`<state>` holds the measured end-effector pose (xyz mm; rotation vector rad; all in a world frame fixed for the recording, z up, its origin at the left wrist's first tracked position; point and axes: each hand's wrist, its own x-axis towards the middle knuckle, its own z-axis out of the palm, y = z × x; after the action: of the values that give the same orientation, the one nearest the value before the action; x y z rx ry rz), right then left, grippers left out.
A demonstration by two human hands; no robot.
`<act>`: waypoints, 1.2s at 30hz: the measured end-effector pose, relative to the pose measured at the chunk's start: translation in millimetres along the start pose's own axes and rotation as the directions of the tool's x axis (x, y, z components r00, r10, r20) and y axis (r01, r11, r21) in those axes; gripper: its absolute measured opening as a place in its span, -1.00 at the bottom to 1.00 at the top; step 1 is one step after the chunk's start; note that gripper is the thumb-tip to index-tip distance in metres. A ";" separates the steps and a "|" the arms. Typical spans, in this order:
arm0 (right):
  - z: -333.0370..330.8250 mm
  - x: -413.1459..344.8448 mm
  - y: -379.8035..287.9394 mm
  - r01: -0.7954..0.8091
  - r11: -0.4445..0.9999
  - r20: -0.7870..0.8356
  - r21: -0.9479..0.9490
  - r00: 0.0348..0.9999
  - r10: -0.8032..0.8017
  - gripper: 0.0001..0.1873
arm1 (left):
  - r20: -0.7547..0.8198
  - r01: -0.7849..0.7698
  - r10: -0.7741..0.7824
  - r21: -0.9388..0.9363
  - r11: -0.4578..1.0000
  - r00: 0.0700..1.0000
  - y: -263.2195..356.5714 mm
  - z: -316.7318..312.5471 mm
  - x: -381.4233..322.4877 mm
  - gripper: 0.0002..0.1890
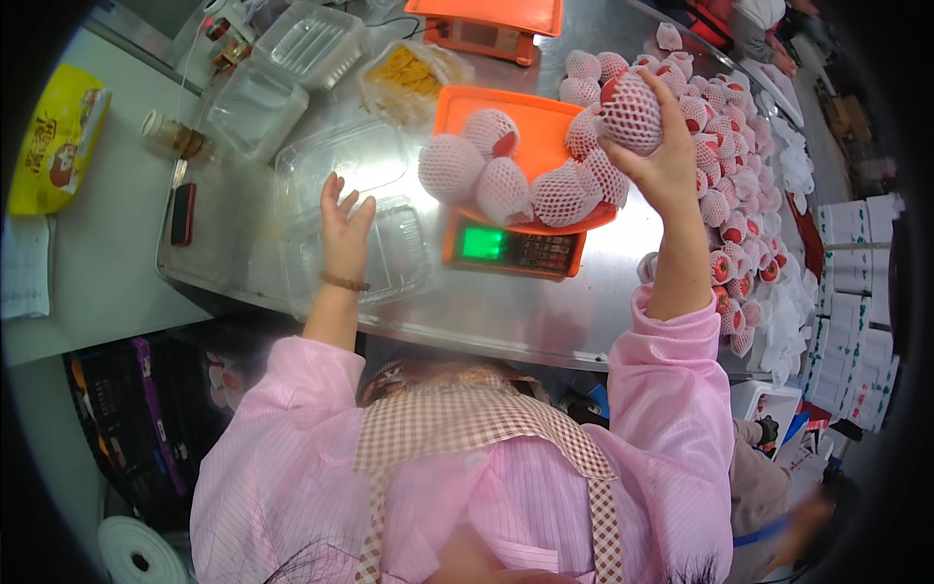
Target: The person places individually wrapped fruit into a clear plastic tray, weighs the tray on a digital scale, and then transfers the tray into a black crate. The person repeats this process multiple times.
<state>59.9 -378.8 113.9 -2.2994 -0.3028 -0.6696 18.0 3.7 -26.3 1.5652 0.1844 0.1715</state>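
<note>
My right hand (668, 160) grips a red tomato in a white foam net (633, 113), at the right edge of an orange scale pan (540, 120). Several more netted fruits (503, 191) lie in the pan. Below it, the orange digital scale (573, 255) shows a lit green display. My left hand (344, 230), with a beaded bracelet at the wrist, holds nothing and has its fingers apart. It hovers over an open clear plastic clamshell box (398, 248) on the steel table; whether it touches the box I cannot tell.
A large heap of netted tomatoes (730, 168) covers the table's right side. Behind stand stacked clear boxes (310, 44), a bag of yellow items (408, 77) and a second orange scale (481, 36). A phone (183, 214) lies left. Other people are partly visible at the right.
</note>
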 end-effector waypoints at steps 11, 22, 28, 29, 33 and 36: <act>83.5 15.7 16.5 0.087 0.850 0.376 -0.520 0.917 0.135 -0.20 | 0.389 -0.480 0.315 0.467 0.743 0.866 19.0 87.0 23.7 -0.01; 78.9 -20.3 18.9 0.088 0.978 0.126 -0.190 0.990 -0.065 -0.27 | 0.295 -0.202 0.153 0.142 0.969 0.943 15.0 81.0 23.2 -0.12; 2.7 -167.6 84.7 -0.493 0.870 -0.253 0.000 0.842 0.477 -0.49 | 0.293 0.086 -0.027 -0.190 0.978 0.956 29.3 37.5 -2.0 -0.21; -12.5 -195.7 99.2 -0.616 0.780 -0.278 -0.116 0.774 0.570 -0.49 | 0.311 0.152 -0.092 -0.172 0.973 0.946 30.9 30.4 -9.3 -0.22; -72.2 -286.9 134.5 -0.680 0.645 -0.407 -0.349 0.730 0.550 -0.47 | 0.497 0.337 -0.256 -0.079 0.938 0.829 21.9 27.5 -53.1 -0.22; -87.0 -303.9 148.0 -0.744 0.631 -0.409 -0.219 0.657 0.633 -0.42 | 0.627 0.413 -0.341 0.033 0.910 0.701 6.0 47.7 -94.8 -0.17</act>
<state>-169.4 -553.1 -83.1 -2.3376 0.9199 -0.6679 -63.7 -64.0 -19.7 1.3599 -0.0316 -0.6588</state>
